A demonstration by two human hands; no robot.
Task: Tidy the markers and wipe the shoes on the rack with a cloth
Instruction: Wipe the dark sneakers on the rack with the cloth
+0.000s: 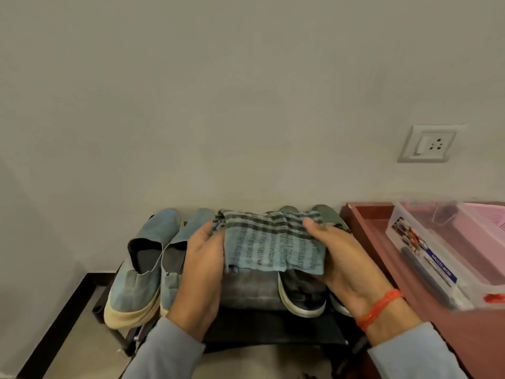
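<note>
Plainly the wiping step is in hand, judging by where the cloth is. Along the wall (246,91) stands the rack (273,337), with a reddish table (382,255) to its right carrying a clear box (426,258) (dark pens, likely the markers, seem to lie inside, too blurred to be sure) and a pink basket (486,222). On the rack sit two blue slip-ons (136,272) at left and a dark pair (300,294) at right, partly hidden. Above the dark pair both hands hold a folded checked cloth (273,242): the left hand (202,263) has its fingers curled round the left edge, the right hand (347,258) grips the right edge, thumb on top. An orange thread (379,307) circles the right wrist. Next the cloth probably needs bunching into one hand and pressing onto a shoe.
</note>
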